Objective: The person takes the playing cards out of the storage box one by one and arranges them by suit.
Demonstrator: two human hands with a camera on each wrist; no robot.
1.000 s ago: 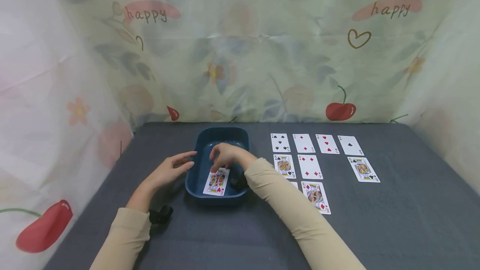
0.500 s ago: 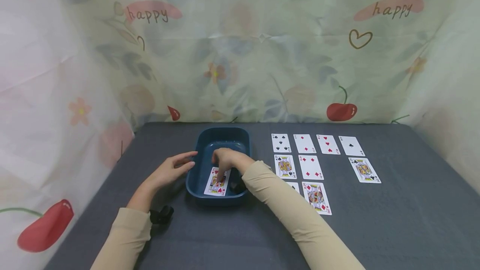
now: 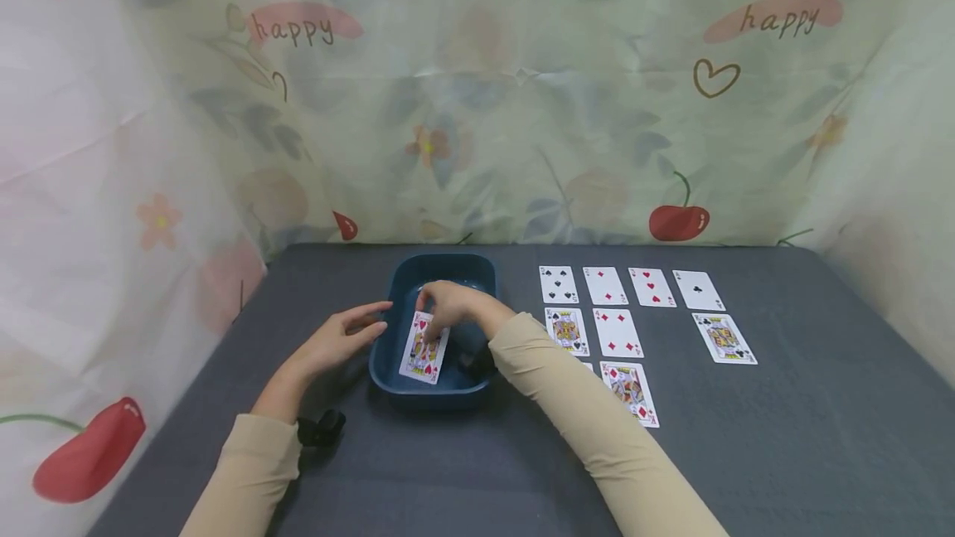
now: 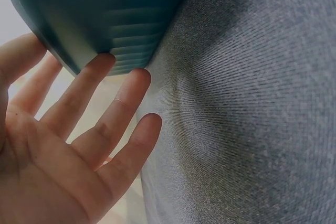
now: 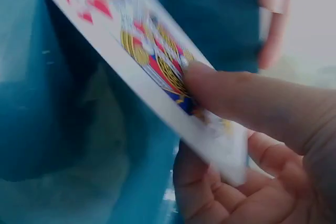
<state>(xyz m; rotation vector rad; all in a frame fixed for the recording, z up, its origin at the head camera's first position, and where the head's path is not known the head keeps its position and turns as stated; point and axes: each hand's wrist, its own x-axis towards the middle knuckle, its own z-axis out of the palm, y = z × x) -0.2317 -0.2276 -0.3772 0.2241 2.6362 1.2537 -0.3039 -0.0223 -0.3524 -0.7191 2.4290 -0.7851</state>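
Readable writing: the word "happy" printed twice on the backdrop cloth (image 3: 477, 106), upper left and upper right, beside heart outlines, cherries and flowers. No brand marks legible. Card indices too small to read with certainty, apart from court-card artwork and red or black pips.

Right hand (image 3: 450, 306): reached into the blue tray (image 3: 403, 379), thumb on the face and fingers beneath one court card (image 3: 424, 346) with red heart pips. Card pinched at its far end, tilted, raised off the tray floor, near end low over the tray's front wall. Right wrist view: thumb (image 5: 247, 98) pressed on the printed face, fingers curled under the card's edge; image blurred.

Left hand (image 3: 339, 338): fingers straight and spread, holding nothing. Left wrist view: fingertips (image 4: 100, 64) touching the ribbed outer wall of the tray at its left side, palm toward the tray.

Surroundings: grey table (image 3: 783, 437) covered in fabric. To the right of the tray, face-up cards in rows: far row of four cards (image 3: 630, 286), middle row of three cards (image 3: 619, 332) with one gap, near row with one court card (image 3: 630, 392) and a further card mostly hidden under the right sleeve (image 3: 589, 421). Small black device (image 3: 321, 428) at the left wrist, resting on the table. Right forearm lying across the tray's right front corner, blocking sight of that corner and part of the near card row.
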